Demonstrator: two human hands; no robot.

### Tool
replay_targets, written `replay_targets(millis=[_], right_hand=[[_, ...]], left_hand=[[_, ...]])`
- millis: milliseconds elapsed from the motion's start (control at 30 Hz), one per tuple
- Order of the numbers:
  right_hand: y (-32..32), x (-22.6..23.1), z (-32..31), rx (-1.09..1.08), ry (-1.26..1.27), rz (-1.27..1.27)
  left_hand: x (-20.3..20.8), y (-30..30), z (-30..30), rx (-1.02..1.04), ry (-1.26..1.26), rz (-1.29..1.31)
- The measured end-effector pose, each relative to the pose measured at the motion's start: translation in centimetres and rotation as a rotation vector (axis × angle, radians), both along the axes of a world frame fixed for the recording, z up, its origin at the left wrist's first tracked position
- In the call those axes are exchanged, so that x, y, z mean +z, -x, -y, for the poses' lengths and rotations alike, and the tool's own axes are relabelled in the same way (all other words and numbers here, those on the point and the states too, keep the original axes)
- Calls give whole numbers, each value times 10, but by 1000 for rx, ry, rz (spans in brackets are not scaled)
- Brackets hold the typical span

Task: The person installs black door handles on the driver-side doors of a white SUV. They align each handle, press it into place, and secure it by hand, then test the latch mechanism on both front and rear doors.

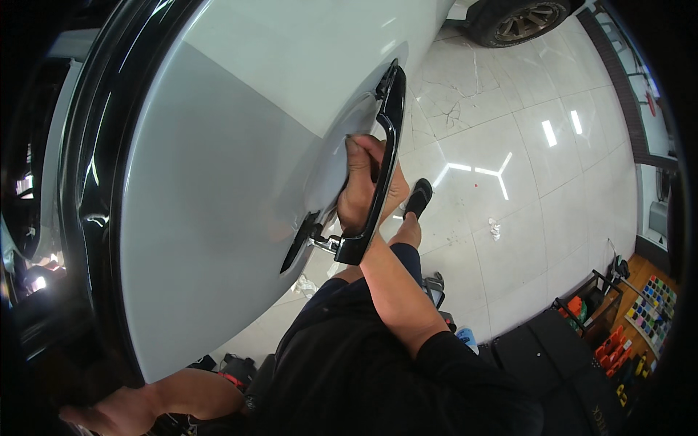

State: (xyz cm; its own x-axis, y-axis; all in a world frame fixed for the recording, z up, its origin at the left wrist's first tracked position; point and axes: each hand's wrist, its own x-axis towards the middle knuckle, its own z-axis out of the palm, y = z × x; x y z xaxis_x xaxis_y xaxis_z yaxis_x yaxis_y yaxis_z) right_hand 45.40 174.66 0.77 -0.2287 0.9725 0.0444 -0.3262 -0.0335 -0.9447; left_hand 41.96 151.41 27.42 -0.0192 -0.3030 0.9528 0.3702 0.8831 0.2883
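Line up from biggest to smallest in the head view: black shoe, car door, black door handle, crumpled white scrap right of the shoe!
1. Car door
2. Black door handle
3. Black shoe
4. Crumpled white scrap

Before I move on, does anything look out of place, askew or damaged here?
Yes: the black handle stands off the car door at its near end, baring a shiny metal link and dark slot, where a snug fit might be expected. A crumpled white scrap also lies on the tiled floor, like litter.
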Motion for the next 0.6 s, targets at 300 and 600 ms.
replay_targets(millis=[300, 600], right_hand=[[-1, -1, 0, 35, 79, -39], [-5, 2, -3, 62, 65, -26]], left_hand=[[-1, 0, 4, 1, -15, -3], [-1, -4, 2, 25, -24, 9]])
